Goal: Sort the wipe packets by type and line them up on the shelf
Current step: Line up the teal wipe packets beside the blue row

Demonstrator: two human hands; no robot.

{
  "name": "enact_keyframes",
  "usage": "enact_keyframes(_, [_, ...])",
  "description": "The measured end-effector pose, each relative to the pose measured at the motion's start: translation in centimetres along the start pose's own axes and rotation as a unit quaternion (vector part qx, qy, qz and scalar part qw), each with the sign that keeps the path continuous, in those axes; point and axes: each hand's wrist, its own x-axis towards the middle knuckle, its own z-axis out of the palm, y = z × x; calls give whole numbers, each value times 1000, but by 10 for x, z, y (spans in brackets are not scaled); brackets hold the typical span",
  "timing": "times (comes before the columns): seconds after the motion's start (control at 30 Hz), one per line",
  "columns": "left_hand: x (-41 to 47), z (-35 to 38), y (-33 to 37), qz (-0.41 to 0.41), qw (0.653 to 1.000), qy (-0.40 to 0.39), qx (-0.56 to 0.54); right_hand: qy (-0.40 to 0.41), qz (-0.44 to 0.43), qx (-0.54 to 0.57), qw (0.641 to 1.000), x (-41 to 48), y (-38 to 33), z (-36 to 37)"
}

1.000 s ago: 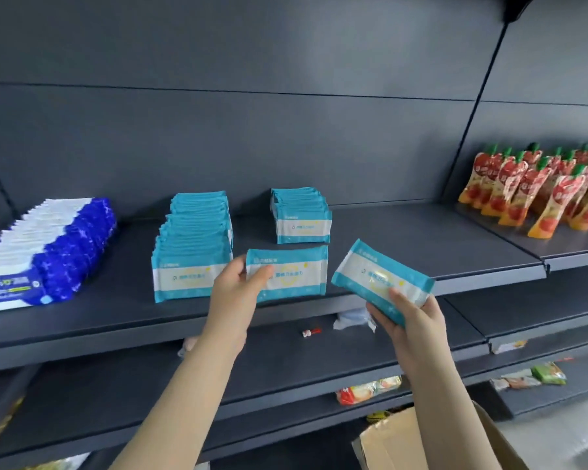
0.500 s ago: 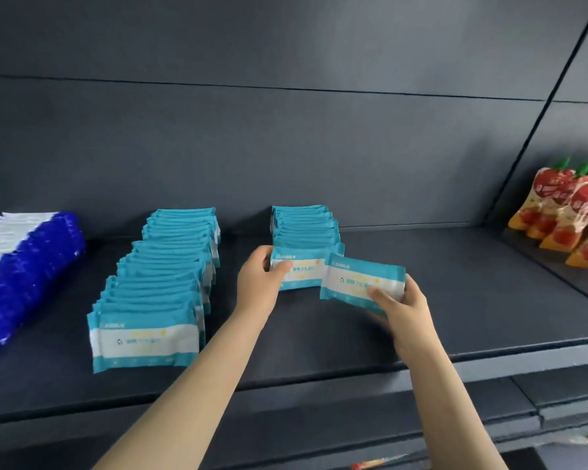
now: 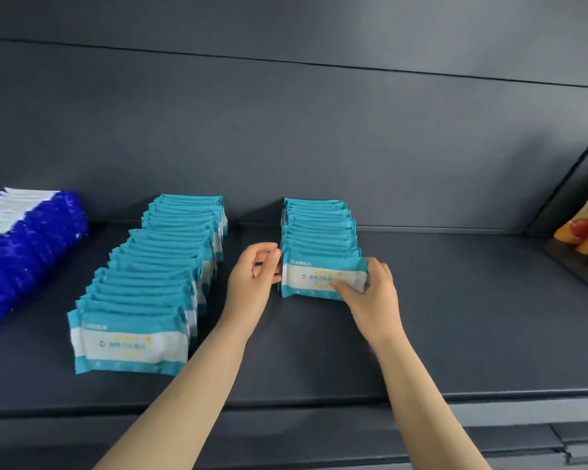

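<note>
1. Blue-and-white foil wipe packets (image 3: 31,245) stand in a row at far left on the dark grey metal shelf (image 3: 455,334).
2. A long row of teal-and-white wipe packets (image 3: 150,286) follows.
3. The left hand (image 3: 252,279), fingers loosely curled and holding nothing, touches the front teal packet (image 3: 319,278) of a shorter row.
4. The right hand (image 3: 370,296) pinches that packet's right end.
</note>
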Motion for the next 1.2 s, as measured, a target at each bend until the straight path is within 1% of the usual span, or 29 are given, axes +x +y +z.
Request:
enact_keyframes(0.1, [-3, -1, 3, 15, 998, 15, 50, 44, -13, -38, 998, 0, 4, 12])
enact_keyframes(0.17, [-6, -4, 5, 24, 996, 14, 83, 55, -3, -19, 998, -2, 7, 13])
enact_keyframes(0.23, [-7, -7, 3, 1, 993, -41, 107, 26, 19, 35, 999, -3, 8, 12])
enact_keyframes(0.3, [-10, -6, 1, -26, 978, -110, 177, -10, 28, 35, 999, -4, 7, 11])
enact_keyframes(0.37, [-11, -2, -1, -1, 957, -143, 251, -27, 18, 16, 999, 0, 9, 10])
enact_keyframes(0.43, [-9, 3, -1, 27, 949, -138, 283, -42, 8, 3, 999, 7, 11, 8])
enact_keyframes(0.53, [-8, 7, -2, 53, 940, -98, 322, -66, 4, -19, 998, 16, 13, 1])
enact_keyframes(0.67, [-8, 9, -5, 83, 914, -65, 393, -60, -2, -35, 998, 16, 12, 1])
enact_keyframes(0.73, [-8, 9, -5, 86, 917, -67, 384, -44, -3, -34, 998, 10, 10, 2])
enact_keyframes(0.83, [-13, 5, -3, 79, 938, -97, 324, -36, -14, -30, 999, 2, 12, -1])
enact_keyframes(0.87, [-14, 4, -3, 78, 939, -104, 317, -40, -18, -36, 998, 1, 14, -2])
enact_keyframes(0.97, [-10, 6, -2, 91, 929, -88, 348, -41, -25, -68, 997, 8, 16, -4])
enact_keyframes(1.07, [-5, 11, -3, 116, 908, -60, 397, -23, -43, -99, 994, 13, 13, -2])
enact_keyframes(1.13, [-4, 11, -4, 121, 906, -57, 403, -15, -47, -117, 992, 13, 12, -1])
enact_keyframes(1.2, [-6, 10, -4, 117, 909, -54, 397, -12, -45, -113, 993, 11, 14, -2])
